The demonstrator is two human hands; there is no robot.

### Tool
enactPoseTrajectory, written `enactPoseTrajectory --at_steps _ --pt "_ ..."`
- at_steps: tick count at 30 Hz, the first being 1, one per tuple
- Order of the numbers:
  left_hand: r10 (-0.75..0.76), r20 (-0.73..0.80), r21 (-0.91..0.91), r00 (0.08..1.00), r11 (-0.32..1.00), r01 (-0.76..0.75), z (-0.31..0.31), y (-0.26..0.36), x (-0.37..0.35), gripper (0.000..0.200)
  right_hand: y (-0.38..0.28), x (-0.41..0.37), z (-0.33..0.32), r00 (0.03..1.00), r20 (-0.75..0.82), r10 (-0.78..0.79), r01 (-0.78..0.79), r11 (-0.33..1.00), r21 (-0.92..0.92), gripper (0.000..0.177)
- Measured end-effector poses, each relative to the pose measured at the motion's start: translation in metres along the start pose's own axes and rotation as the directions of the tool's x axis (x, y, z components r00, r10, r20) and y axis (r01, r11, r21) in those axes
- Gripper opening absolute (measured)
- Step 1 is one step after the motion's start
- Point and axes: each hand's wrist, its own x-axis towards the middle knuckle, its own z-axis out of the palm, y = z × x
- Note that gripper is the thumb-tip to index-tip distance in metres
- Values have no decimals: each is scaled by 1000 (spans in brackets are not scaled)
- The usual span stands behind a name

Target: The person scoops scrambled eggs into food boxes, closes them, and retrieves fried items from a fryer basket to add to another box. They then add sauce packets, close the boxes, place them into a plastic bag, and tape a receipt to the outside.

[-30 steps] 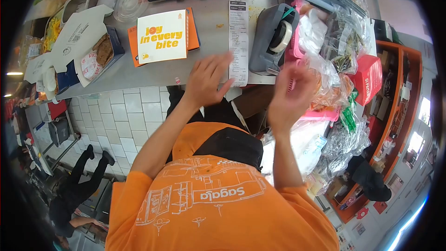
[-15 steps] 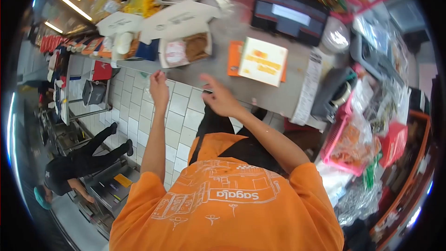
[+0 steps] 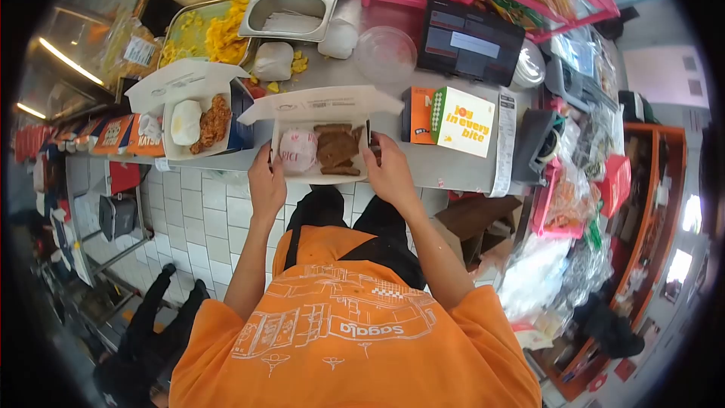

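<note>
In front of me at the counter's near edge is an open paper meal box (image 3: 321, 179), its white lid folded back. Inside it lie a white paper-wrapped bundle of rice (image 3: 297, 149) and brown meat pieces (image 3: 337, 149). My left hand (image 3: 267, 183) grips the box's left side, and my right hand (image 3: 390, 172) grips its right side. Left of it stands a second open meal box (image 3: 183, 91), holding a white mound (image 3: 186, 122) and fried chicken (image 3: 213, 123). To the right, a green and white box printed "joy in every bite" (image 3: 470, 122) leans over an orange box (image 3: 417, 113).
At the back are a tray of yellow food (image 3: 219, 30), a steel pan (image 3: 291, 19), round white bundles (image 3: 273, 61), a clear lid (image 3: 385, 53) and a dark tablet (image 3: 472, 39). Pink baskets (image 3: 553, 26) stand at the right. A person in black (image 3: 140, 355) is at lower left.
Both hands have come onto the sides of the meal box; before, they were apart from it in the air. The view has swung left, and the box now sits nearer the middle.
</note>
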Motion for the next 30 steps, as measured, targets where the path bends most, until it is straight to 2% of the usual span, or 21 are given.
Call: enactPoseTrajectory --at_steps 1,2,3,5,7,9,10,11,13,14,15,17,18,19,20,22,23,25,27,29,30 --pt "-56 2 -34 998 998 56 -3 -1 -1 31 -3 -5 2 998 32 -49 53 992 -115 41" --pt "-112 32 -174 993 978 116 -6 9 2 34 -6 -9 2 999 -36 -32 30 998 -52 38" --pt "-108 15 -180 994 978 109 1 1 2 34 -6 -12 -2 998 -32 -50 48 997 -54 38" --pt "47 -143 -160 989 985 -70 20 -20 9 38 -3 -7 -18 994 87 67 -59 994 -87 35" --pt "20 -213 -211 977 975 -66 22 -4 9 37 -57 -7 -63 918 395 7 217 827 -519 30" --pt "-56 -86 -216 995 976 36 19 6 13 33 -146 12 -92 937 311 -159 269 897 -350 23" --pt "-48 -114 -229 992 973 21 19 7 15 33 -175 33 -93 921 223 -319 363 912 -193 22" --pt "31 -146 -206 989 977 -61 22 6 16 32 -202 62 -92 885 113 -451 458 888 -41 20" --pt "133 -188 -158 973 974 -163 28 2 18 31 -263 136 -77 819 125 -559 573 807 -146 21" --pt "160 -200 -130 966 973 -189 31 -1 22 31 -280 190 -63 765 191 -616 644 736 -206 22" --pt "284 -248 -15 926 955 -296 31 -1 27 32 -290 252 -44 704 259 -661 710 655 -259 23" --pt "246 -157 -104 956 959 -264 29 -5 35 31 -300 377 -5 629 448 -635 771 437 -463 21" --pt "230 -145 -108 962 963 -246 33 -12 36 32 -300 425 16 707 535 -463 699 337 -631 21" --pt "218 -155 -222 964 943 -249 26 -6 42 34 -294 463 37 777 574 -258 623 187 -760 21" --pt "201 -132 -234 971 945 -227 27 -8 42 36 -274 486 51 768 591 -245 634 158 -757 21" --pt "173 -104 -288 979 937 -196 24 -8 42 37 -231 505 63 663 673 -327 662 -164 -732 19" --pt "169 -90 -288 981 939 -189 18 -7 48 37 -239 514 74 659 682 -317 666 -175 -725 19" --pt "138 -70 -315 988 937 -153 13 -6 51 37 -242 513 82 809 565 -162 528 -221 -820 18" --pt "134 -52 -330 990 933 -144 11 -3 49 37 -246 530 70 859 491 -144 455 -226 -861 17" --pt "101 -29 -341 994 934 -105 15 -4 46 35 -272 518 51 761 567 -316 522 -221 -824 15" --pt "110 -22 -339 994 934 -111 20 -8 49 35 -282 510 42 794 467 -389 462 -112 -880 14"
